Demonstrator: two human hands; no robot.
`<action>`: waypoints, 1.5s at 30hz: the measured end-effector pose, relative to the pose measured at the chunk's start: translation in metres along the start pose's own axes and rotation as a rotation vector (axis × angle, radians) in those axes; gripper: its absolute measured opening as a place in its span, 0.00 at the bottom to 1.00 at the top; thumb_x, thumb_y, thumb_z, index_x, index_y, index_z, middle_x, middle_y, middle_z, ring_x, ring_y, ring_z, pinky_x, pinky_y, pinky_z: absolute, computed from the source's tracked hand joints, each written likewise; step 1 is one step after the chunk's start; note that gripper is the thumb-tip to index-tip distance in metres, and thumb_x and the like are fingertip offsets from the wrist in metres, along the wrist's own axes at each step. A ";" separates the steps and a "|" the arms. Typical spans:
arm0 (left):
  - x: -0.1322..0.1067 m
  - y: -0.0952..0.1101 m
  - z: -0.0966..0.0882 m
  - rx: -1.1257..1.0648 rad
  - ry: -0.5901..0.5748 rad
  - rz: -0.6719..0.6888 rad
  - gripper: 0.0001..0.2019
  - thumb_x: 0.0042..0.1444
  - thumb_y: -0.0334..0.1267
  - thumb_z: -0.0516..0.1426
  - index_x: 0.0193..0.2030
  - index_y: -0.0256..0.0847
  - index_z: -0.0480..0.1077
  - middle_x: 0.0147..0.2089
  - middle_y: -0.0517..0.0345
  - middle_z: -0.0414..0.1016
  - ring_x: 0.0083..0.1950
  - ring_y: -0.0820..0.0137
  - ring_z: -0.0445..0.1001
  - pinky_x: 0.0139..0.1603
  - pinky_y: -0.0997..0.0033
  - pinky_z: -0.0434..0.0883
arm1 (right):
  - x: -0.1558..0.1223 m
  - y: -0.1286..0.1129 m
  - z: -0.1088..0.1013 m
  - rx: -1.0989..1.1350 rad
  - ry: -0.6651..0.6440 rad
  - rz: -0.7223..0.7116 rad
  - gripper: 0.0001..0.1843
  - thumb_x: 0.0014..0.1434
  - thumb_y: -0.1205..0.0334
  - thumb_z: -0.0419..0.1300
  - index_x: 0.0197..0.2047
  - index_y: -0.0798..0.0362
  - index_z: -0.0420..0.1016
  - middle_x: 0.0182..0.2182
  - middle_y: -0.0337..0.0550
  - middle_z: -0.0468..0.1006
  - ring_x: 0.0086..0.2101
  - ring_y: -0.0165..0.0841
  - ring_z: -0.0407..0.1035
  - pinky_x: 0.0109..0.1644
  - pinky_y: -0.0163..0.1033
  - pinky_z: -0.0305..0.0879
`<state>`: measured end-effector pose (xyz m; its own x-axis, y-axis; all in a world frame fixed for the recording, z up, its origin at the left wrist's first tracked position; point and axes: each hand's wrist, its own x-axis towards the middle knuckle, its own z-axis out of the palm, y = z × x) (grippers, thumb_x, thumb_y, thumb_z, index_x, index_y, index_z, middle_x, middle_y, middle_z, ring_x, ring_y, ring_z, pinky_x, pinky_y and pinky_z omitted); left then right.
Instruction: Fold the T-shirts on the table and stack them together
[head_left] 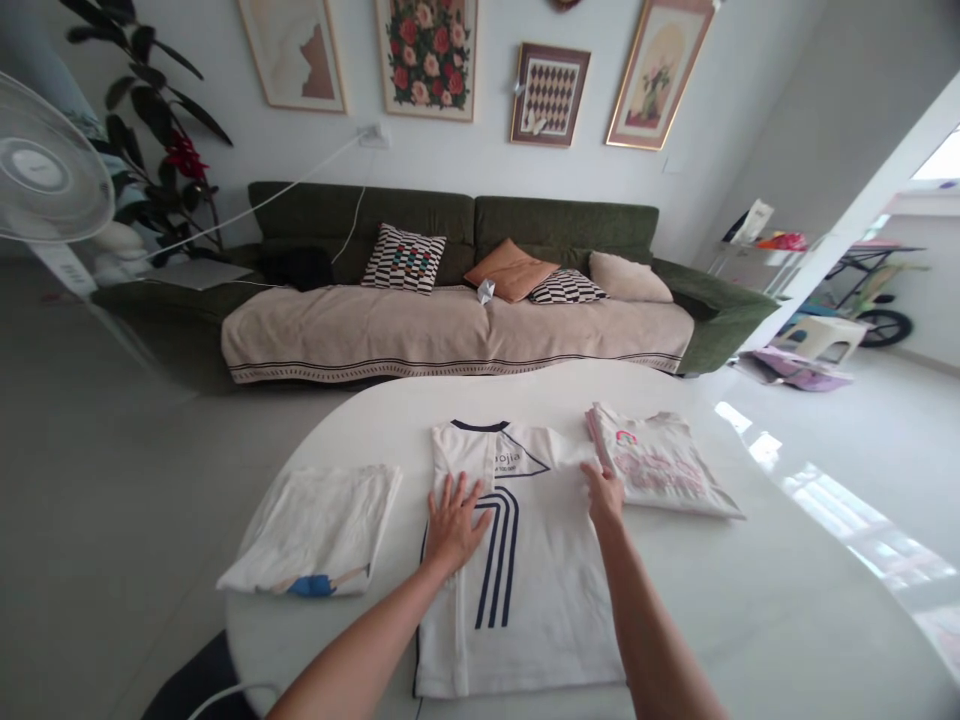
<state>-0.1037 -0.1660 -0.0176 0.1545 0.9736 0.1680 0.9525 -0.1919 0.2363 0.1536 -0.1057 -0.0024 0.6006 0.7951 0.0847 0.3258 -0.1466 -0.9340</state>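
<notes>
1. Our left grip (457,525) is open, palm flat on the white navy-striped T-shirt (532,600) on the tabletop (360,430)
2. Our right grip (602,495) is open too, resting on the shirt's edge, just beside a folded pink-print tee (652,465)
</notes>
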 end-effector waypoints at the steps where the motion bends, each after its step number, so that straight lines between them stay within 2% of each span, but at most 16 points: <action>1: 0.000 0.000 0.000 -0.003 -0.004 0.000 0.26 0.57 0.55 0.40 0.62 0.55 0.49 0.66 0.61 0.45 0.66 0.57 0.40 0.60 0.46 0.47 | -0.001 -0.004 0.001 -0.022 -0.014 -0.028 0.23 0.45 0.48 0.52 0.34 0.61 0.71 0.18 0.39 0.70 0.21 0.30 0.62 0.24 0.34 0.57; 4: -0.001 -0.001 0.000 -0.019 -0.014 -0.004 0.26 0.57 0.55 0.40 0.62 0.55 0.48 0.66 0.60 0.44 0.66 0.58 0.39 0.60 0.46 0.45 | -0.007 -0.017 0.010 -0.086 -0.074 -0.144 0.27 0.45 0.52 0.54 0.46 0.60 0.67 0.31 0.45 0.74 0.30 0.34 0.67 0.35 0.36 0.61; 7: -0.001 -0.001 0.001 -0.024 -0.014 -0.004 0.27 0.57 0.55 0.39 0.62 0.55 0.47 0.67 0.60 0.43 0.66 0.57 0.38 0.60 0.46 0.45 | -0.019 -0.033 0.032 -0.176 -0.167 -0.304 0.31 0.49 0.58 0.51 0.56 0.60 0.56 0.40 0.49 0.72 0.37 0.36 0.67 0.41 0.39 0.61; 9: -0.001 -0.001 0.002 -0.017 -0.008 0.000 0.27 0.57 0.55 0.39 0.63 0.55 0.47 0.67 0.60 0.43 0.66 0.57 0.37 0.60 0.45 0.45 | -0.033 -0.041 0.051 -0.287 -0.254 -0.463 0.29 0.52 0.63 0.47 0.58 0.61 0.51 0.45 0.53 0.70 0.42 0.37 0.66 0.44 0.40 0.60; 12: 0.000 -0.001 0.003 0.004 -0.012 -0.008 0.27 0.57 0.55 0.40 0.62 0.54 0.48 0.67 0.59 0.42 0.66 0.56 0.36 0.59 0.45 0.45 | -0.059 -0.048 0.079 -0.462 -0.389 -0.643 0.24 0.52 0.72 0.44 0.54 0.62 0.56 0.56 0.57 0.59 0.54 0.38 0.56 0.51 0.41 0.57; 17: 0.001 -0.001 0.002 0.001 -0.048 -0.015 0.27 0.57 0.54 0.41 0.62 0.51 0.49 0.67 0.58 0.42 0.67 0.57 0.36 0.60 0.46 0.44 | -0.096 -0.040 0.107 -0.623 -0.545 -0.615 0.24 0.51 0.75 0.44 0.53 0.62 0.58 0.60 0.56 0.52 0.60 0.41 0.44 0.56 0.48 0.51; 22: 0.000 -0.001 0.000 0.012 -0.062 -0.010 0.28 0.56 0.53 0.42 0.63 0.50 0.48 0.67 0.58 0.41 0.67 0.56 0.35 0.60 0.46 0.45 | -0.104 -0.039 0.112 -0.561 -0.514 -0.570 0.23 0.55 0.71 0.44 0.55 0.63 0.55 0.58 0.59 0.55 0.59 0.41 0.45 0.57 0.50 0.49; 25: 0.000 -0.001 -0.002 0.016 -0.063 -0.004 0.27 0.57 0.53 0.41 0.62 0.48 0.50 0.67 0.57 0.43 0.66 0.56 0.36 0.59 0.46 0.46 | -0.103 -0.046 0.101 -0.488 -0.526 -0.600 0.23 0.57 0.62 0.46 0.56 0.60 0.54 0.55 0.55 0.62 0.58 0.39 0.49 0.55 0.48 0.52; 27: -0.001 0.000 -0.002 0.012 -0.053 -0.001 0.25 0.57 0.53 0.42 0.60 0.49 0.55 0.67 0.57 0.44 0.66 0.56 0.37 0.59 0.46 0.47 | -0.103 -0.046 0.081 -0.390 -0.518 -0.647 0.24 0.57 0.58 0.47 0.55 0.58 0.54 0.53 0.53 0.64 0.56 0.38 0.53 0.53 0.46 0.55; 29: -0.001 0.000 -0.003 0.008 -0.036 0.000 0.24 0.57 0.53 0.42 0.57 0.50 0.59 0.66 0.58 0.44 0.66 0.56 0.38 0.59 0.45 0.46 | -0.107 -0.039 0.048 -0.319 -0.489 -0.647 0.20 0.57 0.57 0.47 0.51 0.56 0.59 0.47 0.51 0.69 0.51 0.37 0.61 0.49 0.42 0.59; 31: -0.001 0.001 -0.003 0.001 -0.023 0.007 0.23 0.57 0.52 0.42 0.55 0.50 0.61 0.66 0.59 0.45 0.66 0.56 0.38 0.60 0.45 0.46 | -0.118 -0.027 0.010 -0.366 -0.471 -0.573 0.13 0.58 0.56 0.45 0.40 0.54 0.64 0.36 0.46 0.73 0.38 0.34 0.68 0.40 0.38 0.62; 33: -0.001 0.002 -0.003 -0.006 -0.017 0.012 0.22 0.57 0.52 0.42 0.55 0.50 0.62 0.66 0.60 0.46 0.66 0.56 0.38 0.60 0.45 0.45 | -0.137 -0.013 -0.025 -0.493 -0.484 -0.490 0.12 0.57 0.54 0.46 0.30 0.51 0.63 0.26 0.40 0.71 0.27 0.31 0.67 0.32 0.35 0.59; 35: -0.001 0.003 -0.003 -0.010 -0.013 0.005 0.21 0.57 0.52 0.43 0.55 0.50 0.62 0.66 0.60 0.46 0.66 0.56 0.38 0.60 0.45 0.45 | -0.162 -0.005 -0.048 -0.617 -0.523 -0.450 0.12 0.54 0.51 0.51 0.27 0.50 0.62 0.22 0.37 0.70 0.23 0.30 0.64 0.27 0.34 0.54; 39: -0.001 0.003 -0.003 -0.014 -0.006 -0.012 0.21 0.57 0.51 0.44 0.54 0.50 0.62 0.66 0.60 0.47 0.66 0.56 0.39 0.60 0.45 0.45 | -0.202 -0.003 -0.054 -0.772 -0.523 -0.452 0.04 0.54 0.61 0.51 0.29 0.50 0.63 0.24 0.39 0.72 0.24 0.31 0.66 0.26 0.34 0.49; 42: -0.002 0.003 -0.004 -0.012 0.000 -0.008 0.21 0.57 0.51 0.44 0.55 0.51 0.61 0.65 0.60 0.48 0.66 0.56 0.39 0.60 0.46 0.45 | -0.213 -0.007 -0.045 -0.801 -0.493 -0.469 0.08 0.55 0.66 0.46 0.29 0.51 0.64 0.23 0.40 0.72 0.24 0.31 0.66 0.26 0.34 0.47; 45: -0.003 0.003 -0.004 -0.008 0.014 0.000 0.21 0.57 0.50 0.43 0.55 0.50 0.61 0.65 0.59 0.49 0.66 0.57 0.40 0.60 0.46 0.45 | -0.208 -0.012 -0.039 -0.759 -0.632 -0.504 0.08 0.55 0.63 0.50 0.26 0.50 0.66 0.19 0.38 0.71 0.21 0.30 0.65 0.24 0.34 0.44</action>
<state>-0.1020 -0.1698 -0.0138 0.1511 0.9718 0.1811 0.9503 -0.1932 0.2441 0.0532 -0.2923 0.0046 -0.1374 0.9905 0.0010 0.9206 0.1281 -0.3688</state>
